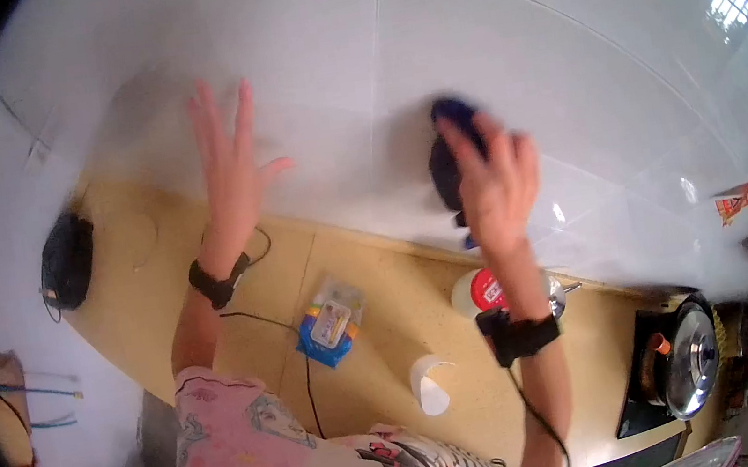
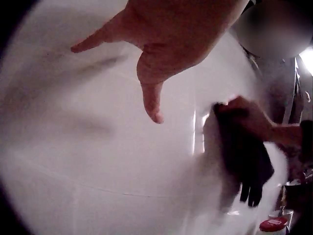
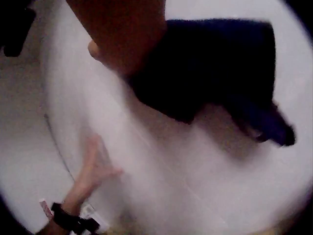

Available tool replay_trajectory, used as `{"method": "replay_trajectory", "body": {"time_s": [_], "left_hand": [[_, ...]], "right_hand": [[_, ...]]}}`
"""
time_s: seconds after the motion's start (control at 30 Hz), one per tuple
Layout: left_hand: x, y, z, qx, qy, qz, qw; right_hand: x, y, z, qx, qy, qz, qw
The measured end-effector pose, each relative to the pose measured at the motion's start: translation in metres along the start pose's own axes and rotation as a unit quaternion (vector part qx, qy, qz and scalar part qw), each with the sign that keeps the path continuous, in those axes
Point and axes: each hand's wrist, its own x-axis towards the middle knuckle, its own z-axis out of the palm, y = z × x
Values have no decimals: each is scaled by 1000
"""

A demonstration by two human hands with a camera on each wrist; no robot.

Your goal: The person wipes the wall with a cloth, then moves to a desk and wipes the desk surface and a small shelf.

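I have the right hand (image 1: 495, 184) gripping dark cloth (image 1: 445, 172) by the wall (image 1: 304, 63), mostly left of its fingers, long axis near to far; the left hand (image 1: 232, 172), farther left, spreads wide, holding nothing.

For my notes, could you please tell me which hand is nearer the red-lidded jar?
Right. The right hand is above the jar; the left hand is farther off, leftward.

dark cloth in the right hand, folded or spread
At least partly spread: in the left wrist view the dark cloth hangs below the right hand, narrow ends lowest. Hidden folds, cannot tell.
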Motion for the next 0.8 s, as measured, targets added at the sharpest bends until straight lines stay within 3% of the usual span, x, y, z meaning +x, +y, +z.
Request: {"method": "replay_trajectory", "body": {"time_s": [0.1, 0.17, 0.3, 0.43, 0.53, 0.6, 0.67, 0.7, 0.77, 0.8], "left_hand": [[6, 2, 34, -38, 8, 11, 999], [6, 4, 42, -39, 51, 3, 998], [-1, 7, 44, -37, 58, -18, 997], [-5, 5, 42, 9, 49, -5, 999], [-2, 11, 45, 8, 50, -26, 998], [-4, 10, 45, 5, 34, -25, 999], [-6, 9, 46, 7, 44, -14, 999], [-7, 8, 46, 18, 34, -31, 999], [-6, 17, 54, -2, 25, -14, 1000], [-8, 15, 51, -5, 36, -13, 999]], "right_hand": [[88, 18, -12, 7, 161, -20, 987], [131, 27, -8, 7, 239, -78, 968], [104, -7, -8, 59, 32, -106, 992], [-29, -38, 28, 115, -160, -69, 978], [-60, -41, 34, 113, -195, -52, 973], [-49, -40, 25, 109, -165, -37, 980], [1, -33, 13, 73, -68, -16, 995], [30, -25, 11, 41, 42, 1, 998], [73, -2, -12, 22, 96, 26, 995], [81, 18, -5, 17, 217, 1, 976]]}}
